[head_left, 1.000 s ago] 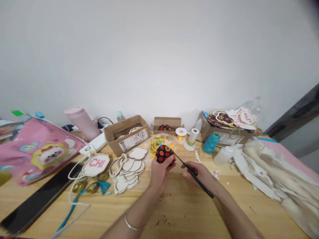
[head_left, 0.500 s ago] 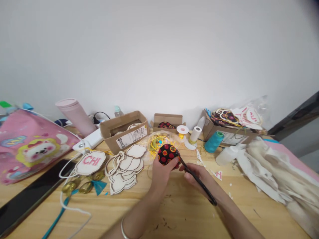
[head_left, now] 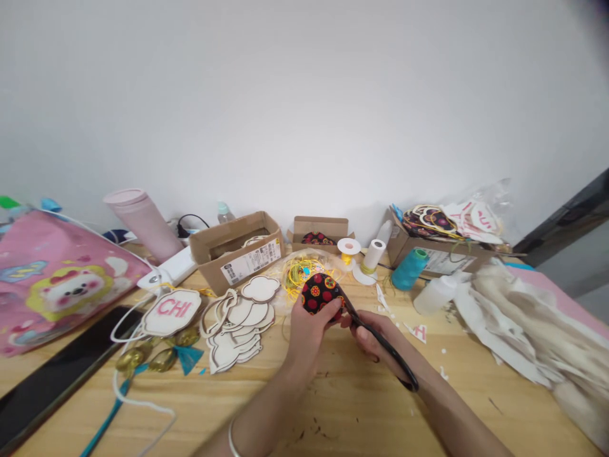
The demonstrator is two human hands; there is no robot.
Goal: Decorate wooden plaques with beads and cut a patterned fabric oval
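My left hand (head_left: 308,330) is closed on a rounded piece of black fabric (head_left: 318,293) with red and yellow flower motifs, the thumb lying across its lower right. In my right hand (head_left: 378,335) is a pair of black scissors (head_left: 390,352); one long handle slants down over the wrist. The blade end meets the fabric's right edge, beside my left thumb. My right fingertips are close to the left hand and partly hidden behind the scissors. Behind the fabric lies a tangle of yellow cord (head_left: 297,270) on clear plastic.
Cloud-shaped white pieces (head_left: 242,327) and a CHI patch (head_left: 172,311) lie left. Cardboard boxes (head_left: 238,254) stand behind, with a yellow spool (head_left: 349,247) and teal thread cone (head_left: 410,270). White bottle (head_left: 434,295) and pale cloth (head_left: 514,324) are right. Dark scraps dot the table.
The scissors' handle has swung slightly outward to the right, and the right fingers have shifted around it. My left hand keeps hold of the fabric in nearly the same place.
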